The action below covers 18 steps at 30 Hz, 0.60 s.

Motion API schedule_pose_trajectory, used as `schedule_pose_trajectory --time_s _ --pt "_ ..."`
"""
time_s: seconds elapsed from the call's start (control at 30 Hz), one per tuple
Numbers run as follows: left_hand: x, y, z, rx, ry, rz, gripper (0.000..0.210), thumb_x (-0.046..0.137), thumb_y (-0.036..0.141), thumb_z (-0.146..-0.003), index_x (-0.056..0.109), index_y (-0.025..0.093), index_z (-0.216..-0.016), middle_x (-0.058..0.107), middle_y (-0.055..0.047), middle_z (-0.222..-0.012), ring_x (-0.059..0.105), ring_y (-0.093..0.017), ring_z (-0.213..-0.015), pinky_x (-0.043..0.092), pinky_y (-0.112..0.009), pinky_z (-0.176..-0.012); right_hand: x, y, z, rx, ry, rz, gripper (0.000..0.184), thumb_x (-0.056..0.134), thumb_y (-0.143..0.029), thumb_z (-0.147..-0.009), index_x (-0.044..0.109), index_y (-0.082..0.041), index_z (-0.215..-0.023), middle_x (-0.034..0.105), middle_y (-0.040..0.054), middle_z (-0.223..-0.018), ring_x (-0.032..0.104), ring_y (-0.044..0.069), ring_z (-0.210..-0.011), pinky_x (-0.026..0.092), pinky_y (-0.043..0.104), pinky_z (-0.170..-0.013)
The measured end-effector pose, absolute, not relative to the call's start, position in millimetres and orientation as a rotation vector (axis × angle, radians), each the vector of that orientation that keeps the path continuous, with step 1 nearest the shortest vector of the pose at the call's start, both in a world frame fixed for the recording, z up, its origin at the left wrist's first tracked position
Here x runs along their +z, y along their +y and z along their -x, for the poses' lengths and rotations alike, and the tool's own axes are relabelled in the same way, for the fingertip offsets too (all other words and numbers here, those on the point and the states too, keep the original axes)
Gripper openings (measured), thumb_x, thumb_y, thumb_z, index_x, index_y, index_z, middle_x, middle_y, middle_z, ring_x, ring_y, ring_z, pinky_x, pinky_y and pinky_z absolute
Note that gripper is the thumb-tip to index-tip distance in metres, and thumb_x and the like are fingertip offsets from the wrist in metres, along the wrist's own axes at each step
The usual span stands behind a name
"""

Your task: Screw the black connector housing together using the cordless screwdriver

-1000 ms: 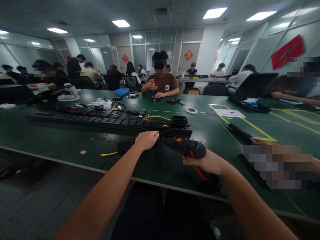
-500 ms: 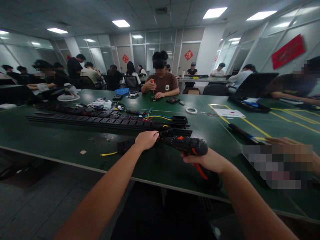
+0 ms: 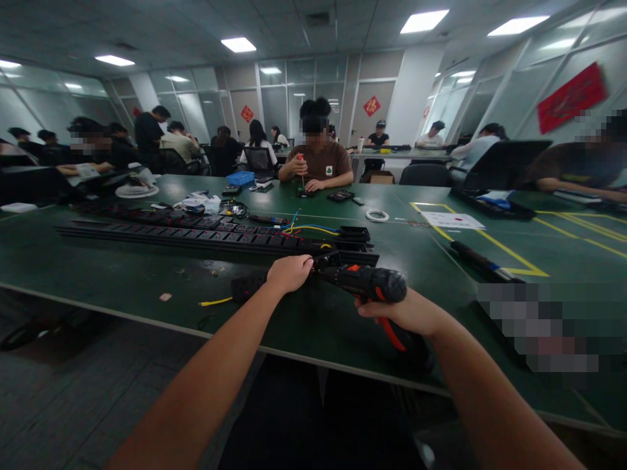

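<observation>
My right hand (image 3: 409, 310) is wrapped round the handle of a black and orange cordless drill (image 3: 367, 281), which points left. At the drill's tip my left hand (image 3: 290, 273) is closed on a black part, its fingers mostly turned away from view. Beyond the fingers shows a black frame-like end. Behind my left wrist lies a black block (image 3: 243, 286) with a yellow wire (image 3: 215, 302) sticking out. Whether the block and the held part are one piece is hidden. The bit's contact point is too dark to make out.
Long black power strips (image 3: 196, 238) with red-marked sockets lie beyond my hands, blue and yellow wires (image 3: 313, 228) at their right end. A roll of white tape (image 3: 377, 215), a screwdriver-like tool (image 3: 482, 261) and small scraps lie on the green table (image 3: 147, 320). Across sits a person (image 3: 316, 160) with a red-handled screwdriver.
At the right, another person's hand has gone from beside the screwdriver-like tool. The view has shifted slightly. My hands and the drill hold nearly the same place.
</observation>
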State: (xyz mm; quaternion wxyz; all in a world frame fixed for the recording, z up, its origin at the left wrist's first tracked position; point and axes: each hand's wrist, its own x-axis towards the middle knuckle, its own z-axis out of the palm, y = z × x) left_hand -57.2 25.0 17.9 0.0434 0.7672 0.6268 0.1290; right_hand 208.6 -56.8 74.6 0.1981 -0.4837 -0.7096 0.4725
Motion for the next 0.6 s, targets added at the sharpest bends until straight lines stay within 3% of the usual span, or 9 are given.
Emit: schedule_pose_trajectory --time_s 0.3,0.6 --pt "18.5 24.6 58.7 0.389 1.911 -2.354 0.048 0.028 0.048 -0.103 0.063 0.035 -0.132 0.071 -0.003 -0.127 0.066 -0.026 -0.11 0.046 -0.034 -0.088 69.3 -61.6 -205.2 1.181 -2.113 1.388 0.018 0.073 -0.032 -0.071 0.063 -0.02 -0.081 0.065 0.0001 -0.074 0.06 0.019 -0.069 0.049 0.032 -0.067" --pt "20.6 23.8 59.5 0.376 1.905 -2.352 0.048 0.028 0.048 -0.103 0.064 0.035 -0.132 0.071 -0.003 -0.128 0.066 -0.026 -0.111 0.047 -0.035 -0.089 70.4 -58.2 -206.9 1.255 -2.055 1.361 0.02 0.072 -0.033 -0.07 0.063 -0.02 -0.081 0.062 -0.0002 -0.074 0.057 0.017 -0.066 0.048 0.031 -0.063"
